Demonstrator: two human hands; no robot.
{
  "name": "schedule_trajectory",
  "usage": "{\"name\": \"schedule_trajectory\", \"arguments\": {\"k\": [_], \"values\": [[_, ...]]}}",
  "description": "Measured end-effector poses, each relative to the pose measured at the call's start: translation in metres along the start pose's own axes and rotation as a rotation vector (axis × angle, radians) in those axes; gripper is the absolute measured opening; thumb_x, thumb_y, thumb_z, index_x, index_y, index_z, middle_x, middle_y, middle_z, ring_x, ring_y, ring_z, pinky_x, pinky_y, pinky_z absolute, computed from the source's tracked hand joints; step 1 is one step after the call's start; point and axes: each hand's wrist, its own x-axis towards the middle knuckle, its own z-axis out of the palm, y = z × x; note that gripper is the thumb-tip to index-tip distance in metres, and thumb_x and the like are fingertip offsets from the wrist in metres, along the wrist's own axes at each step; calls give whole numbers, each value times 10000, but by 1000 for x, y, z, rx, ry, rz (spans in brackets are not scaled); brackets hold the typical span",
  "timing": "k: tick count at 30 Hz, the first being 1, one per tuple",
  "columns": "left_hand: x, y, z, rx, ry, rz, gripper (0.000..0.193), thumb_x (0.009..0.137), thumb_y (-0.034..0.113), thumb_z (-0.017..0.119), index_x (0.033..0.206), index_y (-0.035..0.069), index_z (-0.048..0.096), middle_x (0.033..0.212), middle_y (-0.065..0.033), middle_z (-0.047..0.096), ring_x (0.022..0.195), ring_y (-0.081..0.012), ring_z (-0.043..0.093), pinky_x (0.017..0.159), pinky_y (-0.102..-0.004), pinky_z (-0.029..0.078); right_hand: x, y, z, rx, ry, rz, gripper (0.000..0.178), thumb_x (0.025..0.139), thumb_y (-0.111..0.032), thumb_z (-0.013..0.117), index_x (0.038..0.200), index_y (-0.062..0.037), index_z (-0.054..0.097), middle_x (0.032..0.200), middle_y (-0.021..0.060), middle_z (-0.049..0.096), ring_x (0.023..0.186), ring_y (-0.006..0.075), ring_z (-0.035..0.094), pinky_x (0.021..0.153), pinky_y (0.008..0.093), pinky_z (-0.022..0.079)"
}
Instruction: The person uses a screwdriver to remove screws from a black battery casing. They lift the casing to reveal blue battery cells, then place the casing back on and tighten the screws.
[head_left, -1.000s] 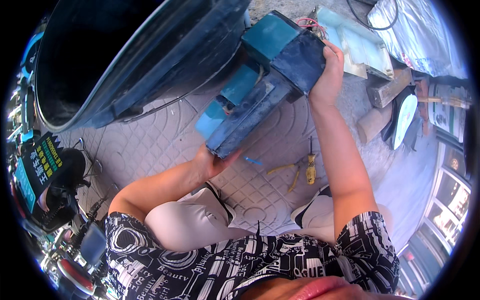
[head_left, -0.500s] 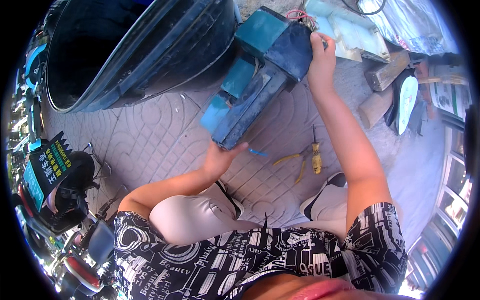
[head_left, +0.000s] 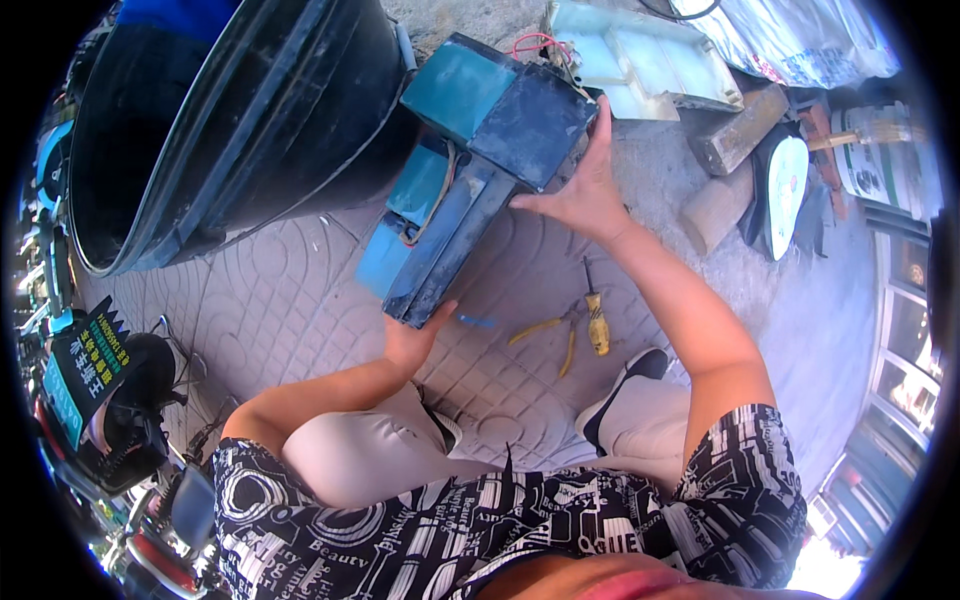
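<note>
A bulky battery pack (head_left: 535, 125), teal blocks in a scuffed dark casing, is held at a slant in front of me. My left hand (head_left: 412, 343) is closed around its narrow near end; its fingers are partly hidden beneath. At the wide far end, my right hand (head_left: 588, 198) grips the right side, fingers along the edge and thumb stretched toward the near corner. A thin cable runs between the blocks, and a red wire (head_left: 540, 42) shows behind them. On the paving below lie a yellow-handled screwdriver (head_left: 597, 325) and yellow-handled pliers (head_left: 555, 335).
A large black tub (head_left: 290, 130) lies tipped at the left, right beside the pack. Beyond it is a pale plastic tray (head_left: 640, 65). Wood blocks (head_left: 738, 130) and a shoe insole (head_left: 787, 190) lie at the right. Parked scooters (head_left: 120, 400) line the left side.
The view has shifted, so the tub, tools and pack appear farther left. My right hand has slid nearer along the pack's side, and its thumb now shows. The left hand keeps its hold.
</note>
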Motion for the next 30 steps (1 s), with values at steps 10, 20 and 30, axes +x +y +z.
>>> {"name": "schedule_trajectory", "arguments": {"k": [10, 20, 30], "values": [[-5, -4, 12, 38, 183, -65, 600, 708, 243, 815, 1148, 10, 480, 1063, -170, 587, 970, -305, 580, 842, -377, 463, 9, -7, 0, 114, -46, 93, 1323, 519, -203, 880, 1414, 7, -71, 1343, 234, 239, 1241, 332, 341, 1058, 395, 291], [-33, 2, 51, -97, 360, -212, 785, 660, 266, 850, 1223, -13, 379, 1101, -212, 556, 1040, -317, 565, 877, -394, 456, 17, -16, -16, 59, -245, 130, 1308, 549, -150, 865, 1411, 0, -108, 1355, 265, 280, 1252, 325, 353, 1064, 406, 282], [-22, -10, 60, -84, 375, -206, 702, 644, 315, 839, 1105, -3, 416, 1087, -235, 507, 1008, -419, 542, 863, -453, 455, 17, 5, -3, -3, -150, 32, 1327, 511, -137, 866, 1422, 25, -85, 1374, 280, 253, 1284, 353, 322, 1097, 421, 229]]}}
